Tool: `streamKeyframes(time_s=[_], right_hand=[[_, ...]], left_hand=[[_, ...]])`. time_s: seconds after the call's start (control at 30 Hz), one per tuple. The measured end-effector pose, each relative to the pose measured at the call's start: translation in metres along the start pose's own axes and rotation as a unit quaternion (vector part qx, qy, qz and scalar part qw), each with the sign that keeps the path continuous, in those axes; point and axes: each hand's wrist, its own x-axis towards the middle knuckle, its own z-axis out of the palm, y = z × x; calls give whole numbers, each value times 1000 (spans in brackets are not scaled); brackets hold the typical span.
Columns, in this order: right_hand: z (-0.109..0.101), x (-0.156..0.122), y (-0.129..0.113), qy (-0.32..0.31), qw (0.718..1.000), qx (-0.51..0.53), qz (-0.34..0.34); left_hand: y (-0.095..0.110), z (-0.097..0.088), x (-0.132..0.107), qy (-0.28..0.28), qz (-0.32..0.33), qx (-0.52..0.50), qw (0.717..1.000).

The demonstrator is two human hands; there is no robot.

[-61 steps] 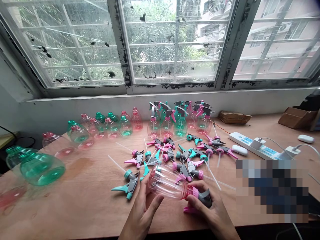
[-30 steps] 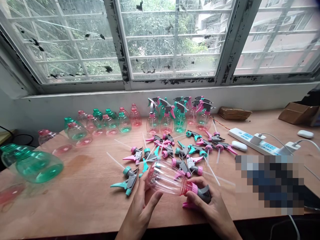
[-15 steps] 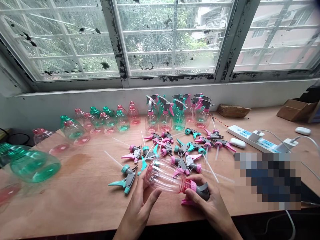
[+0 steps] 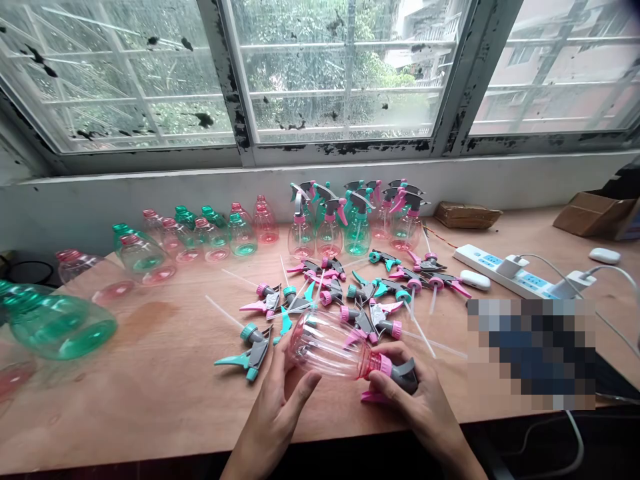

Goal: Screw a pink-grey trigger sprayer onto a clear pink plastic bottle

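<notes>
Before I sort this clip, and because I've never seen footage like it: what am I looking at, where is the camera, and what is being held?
There is no machine here. A person wears a camera on the head, looking forward and down, so the two bare hands at the bottom are their own. The left hand cups a pink bottle lying sideways. The right hand grips the grey spray head at its neck. On the wooden table lie loose spray heads, with open bottles further left and finished bottles by the window. A power strip lies to the right.
</notes>
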Motion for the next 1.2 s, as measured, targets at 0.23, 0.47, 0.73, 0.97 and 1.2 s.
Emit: streamKeyframes(time_s=[0.23,0.47,0.73,0.97,1.2], right_hand=[[-2,0,-1,-2,1000,-17,-6],[-2,-1,-3,-1,1000,-9,0],[-3,-2,-4,-3,1000,-11,2],[-5,-2,-4,0,1000,-16,-7],[-5,-4,-5,-3,1000,-16,0]], left_hand=[[1,1,2,2,-8,0,1000],[1,1,1,-4,5,-2,1000],[0,1,-1,-9,-5,-9,1000],[1,2,1,-1,-13,-14,1000],[0,2,1,0,-8,-10,1000]])
